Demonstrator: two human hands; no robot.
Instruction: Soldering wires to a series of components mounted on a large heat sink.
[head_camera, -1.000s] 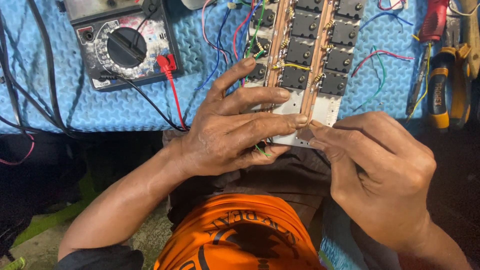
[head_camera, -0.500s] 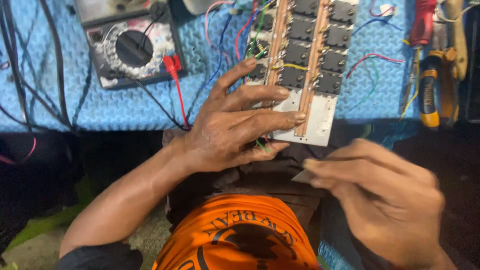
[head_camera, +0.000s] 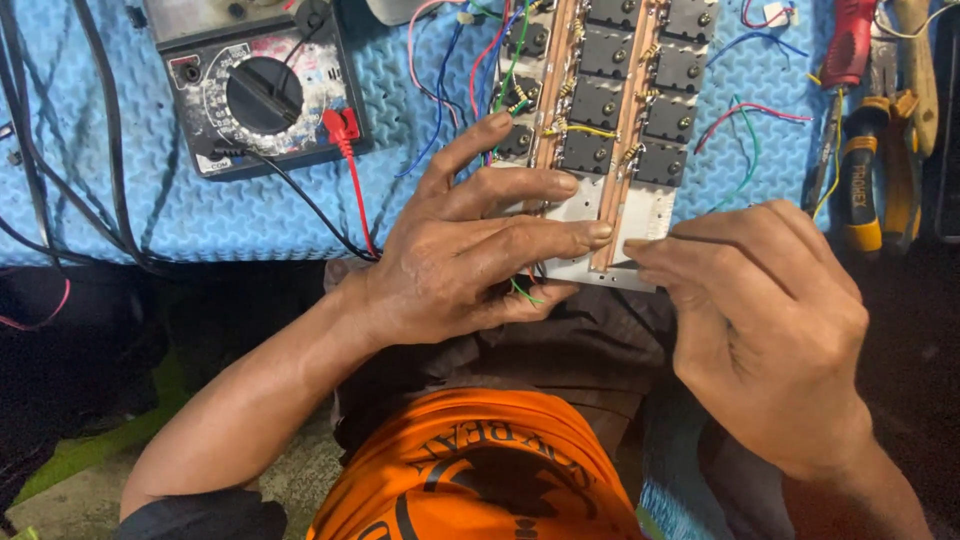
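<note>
Near the front edge of the bench (head_camera: 230, 215), which is covered with a blue textured foam mat, lies a long metal plate (head_camera: 640, 215) carrying two columns of black square components. Its long axis runs from 6 o'clock to 12 o'clock, tilted slightly toward 1 o'clock; the bare silver end points at the person, the populated end runs out of view at the top. Two copper-coloured strips (head_camera: 618, 190) run lengthwise along the plate.

Left hand (head_camera: 470, 260): open, fingers spread flat, fingertips pressing the near left part of the plate and the loose wires there. Right hand (head_camera: 770, 320): fingers drawn together, fingertips touching the plate's near right corner; whether they pinch anything small cannot be told.

Coloured wires (head_camera: 745, 135), red, blue, green and yellow, trail from both sides of the plate onto the mat.

At 10 o'clock from the plate sits an analogue multimeter (head_camera: 255, 95): a black rectangular case with a round black selector dial in a pale printed ring. A red plug (head_camera: 342, 125) sits at its lower right corner, with red and black leads running down toward the mat's front edge.

At 2 to 3 o'clock, well right of the plate, lie hand tools: a red-handled tool (head_camera: 848, 45) and a black-and-orange-handled tool (head_camera: 858, 185) with printed lettering along the grip.

At 6 o'clock, below the hands, an orange shirt (head_camera: 480, 470) with a dark printed design.
</note>
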